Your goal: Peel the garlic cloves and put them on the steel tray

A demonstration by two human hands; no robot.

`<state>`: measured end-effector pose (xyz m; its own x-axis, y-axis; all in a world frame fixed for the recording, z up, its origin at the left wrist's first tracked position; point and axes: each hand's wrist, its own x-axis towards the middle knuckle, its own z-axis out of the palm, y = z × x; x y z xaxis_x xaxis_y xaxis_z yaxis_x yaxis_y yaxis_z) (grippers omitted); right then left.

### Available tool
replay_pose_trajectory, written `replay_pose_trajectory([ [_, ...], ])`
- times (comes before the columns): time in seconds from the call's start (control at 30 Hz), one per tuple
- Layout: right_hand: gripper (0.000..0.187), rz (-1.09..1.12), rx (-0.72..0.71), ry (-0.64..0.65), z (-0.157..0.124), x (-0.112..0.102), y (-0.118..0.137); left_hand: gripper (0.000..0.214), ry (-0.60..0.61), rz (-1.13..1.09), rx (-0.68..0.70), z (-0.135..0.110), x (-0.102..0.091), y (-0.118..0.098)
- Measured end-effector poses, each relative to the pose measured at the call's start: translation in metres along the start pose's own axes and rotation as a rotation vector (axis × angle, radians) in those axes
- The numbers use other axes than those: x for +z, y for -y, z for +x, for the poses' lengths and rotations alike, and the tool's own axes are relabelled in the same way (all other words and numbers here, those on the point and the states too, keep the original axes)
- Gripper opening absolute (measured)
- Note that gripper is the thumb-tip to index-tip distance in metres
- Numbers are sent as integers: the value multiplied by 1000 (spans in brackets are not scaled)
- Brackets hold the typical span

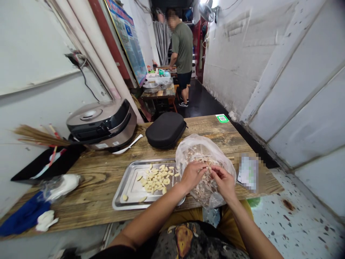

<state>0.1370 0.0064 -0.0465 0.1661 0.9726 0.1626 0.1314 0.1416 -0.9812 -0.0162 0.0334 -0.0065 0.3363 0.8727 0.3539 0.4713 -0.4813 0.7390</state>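
Observation:
Over the open plastic bag [228, 162], my left hand [193, 175] and my right hand [223, 180] meet at the fingertips. Both pinch one small pale garlic clove [207, 168], mostly covered by the fingers. Dry garlic skins [201, 194] fill the bag below them. Left of the bag lies a shallow metal tray [122, 187] whose rim is partly behind my left forearm. Peeled garlic cloves [156, 180] are heaped in its middle, with several scattered toward the edges.
A black zip case [165, 129], a white spoon [128, 145] and a rice cooker [102, 122] stand along the table's far side. A phone [247, 173] lies right of the bag. Blue cloth [27, 214] lies at far left. A person [182, 50] stands at a farther table.

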Motion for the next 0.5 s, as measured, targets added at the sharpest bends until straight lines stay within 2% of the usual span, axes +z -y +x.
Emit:
replay_pose_trajectory([
  [0.13,22,-112,-111,-2,-2,0,-2,16,-30,-44,-23,-2,2,-6],
  [0.3,20,-180,-182,12,-2,-1,0,20,-6,57,105,-3,2,-7],
  [0.4,20,-185,-163,10,-3,0,2,16,-73,75,159,-3,6,-6],
  [0.5,23,-77,-65,-6,-5,2,3,14,-138,106,127,-2,8,-6],
])
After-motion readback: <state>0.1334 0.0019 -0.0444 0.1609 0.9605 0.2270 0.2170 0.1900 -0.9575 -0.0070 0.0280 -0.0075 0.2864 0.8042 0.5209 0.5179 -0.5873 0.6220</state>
